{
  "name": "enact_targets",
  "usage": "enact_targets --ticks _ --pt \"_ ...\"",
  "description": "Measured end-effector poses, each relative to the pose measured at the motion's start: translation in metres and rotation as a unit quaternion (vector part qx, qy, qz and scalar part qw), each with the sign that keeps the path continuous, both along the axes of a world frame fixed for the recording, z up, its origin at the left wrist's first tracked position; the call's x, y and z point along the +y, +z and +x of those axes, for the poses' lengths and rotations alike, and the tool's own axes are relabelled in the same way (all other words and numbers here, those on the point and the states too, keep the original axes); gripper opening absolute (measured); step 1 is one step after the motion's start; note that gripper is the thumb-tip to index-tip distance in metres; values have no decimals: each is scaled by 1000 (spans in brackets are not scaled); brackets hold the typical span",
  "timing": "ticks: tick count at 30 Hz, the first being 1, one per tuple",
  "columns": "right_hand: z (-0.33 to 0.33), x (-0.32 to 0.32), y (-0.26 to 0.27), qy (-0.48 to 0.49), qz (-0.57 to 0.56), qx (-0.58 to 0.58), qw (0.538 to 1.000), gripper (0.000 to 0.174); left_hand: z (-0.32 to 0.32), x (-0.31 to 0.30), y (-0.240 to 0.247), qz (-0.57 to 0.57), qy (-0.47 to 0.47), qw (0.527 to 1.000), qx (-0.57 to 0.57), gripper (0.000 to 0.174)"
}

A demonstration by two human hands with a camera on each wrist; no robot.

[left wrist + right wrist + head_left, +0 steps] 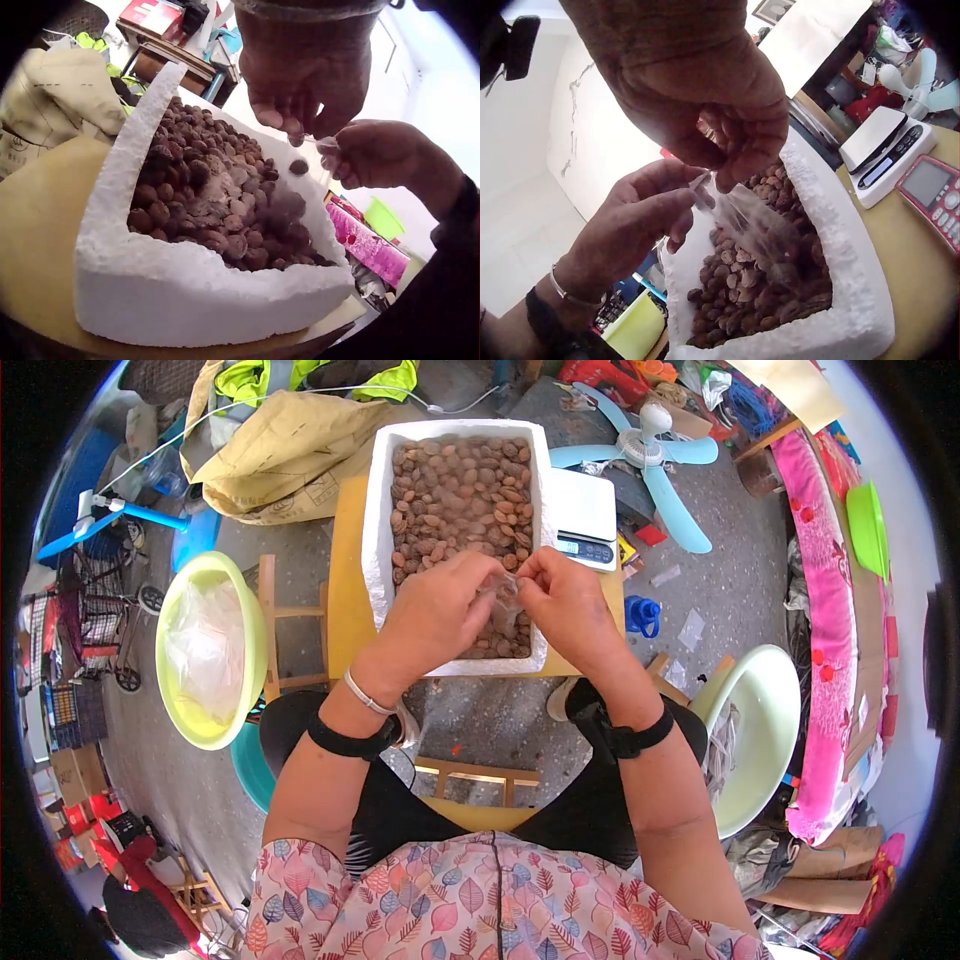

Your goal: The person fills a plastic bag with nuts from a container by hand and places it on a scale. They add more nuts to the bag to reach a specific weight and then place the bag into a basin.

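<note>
Over the near part of a white foam box [382, 540], both hands pinch the mouth of a small clear plastic bag [757, 225]. The left hand [440, 605] grips one side of it with thumb and fingertips. Close beside it, the right hand [575, 605] pinches the other side. The bag hangs down over brown, rough-shelled nuts [460, 490] that fill much of the box. In the left wrist view a single dark nut [299, 166] shows just below the fingertips. Nuts show through the film, and I cannot tell whether they lie inside the bag.
A white kitchen scale [585, 510] stands right of the box, with a red handheld device [934, 196] nearby. A yellow-green basin [250, 660] holding clear plastic bags is at the left, a pale green basin [770, 730] at the right. Fan blades [675, 505] lie beyond the scale.
</note>
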State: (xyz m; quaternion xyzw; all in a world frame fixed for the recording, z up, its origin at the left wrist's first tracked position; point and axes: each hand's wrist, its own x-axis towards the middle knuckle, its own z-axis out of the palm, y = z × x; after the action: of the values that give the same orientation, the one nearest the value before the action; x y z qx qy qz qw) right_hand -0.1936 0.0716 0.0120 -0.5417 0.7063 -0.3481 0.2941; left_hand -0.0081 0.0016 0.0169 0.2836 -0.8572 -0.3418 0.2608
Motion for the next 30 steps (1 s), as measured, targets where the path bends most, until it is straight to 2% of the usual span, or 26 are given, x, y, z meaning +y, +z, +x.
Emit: enact_targets --ticks 2,5,8,11,14,17,23,26,29,30 --pt "0 0 -2 1 -6 -5 1000 10 0 -4 -3 46 23 998 33 21" --pt "0 1 0 -27 -33 3 999 10 10 -20 6 192 115 969 103 20" --pt "-2 1 1 -33 -31 32 998 11 27 -30 2 116 130 984 42 21" --pt "0 2 -1 -15 -46 43 998 11 35 -32 -16 -69 59 996 -21 22" --pt "2 2 1 -14 -45 46 998 10 32 -19 -20 -85 50 988 -117 25" --pt "3 2 4 -11 -45 40 998 10 20 -10 -24 -68 87 974 -199 28" --pt "4 2 2 -5 -59 50 997 8 13 -18 -39 -86 109 967 -214 28" --pt "3 2 0 -6 -66 47 997 8 17 -21 -38 -87 112 973 -181 26" --pt "1 1 -2 -3 -71 48 996 8 24 -26 -43 -60 117 988 -83 24" --pt "1 1 0 -4 -67 44 997 9 22 -26 -39 3 119 992 -50 22"
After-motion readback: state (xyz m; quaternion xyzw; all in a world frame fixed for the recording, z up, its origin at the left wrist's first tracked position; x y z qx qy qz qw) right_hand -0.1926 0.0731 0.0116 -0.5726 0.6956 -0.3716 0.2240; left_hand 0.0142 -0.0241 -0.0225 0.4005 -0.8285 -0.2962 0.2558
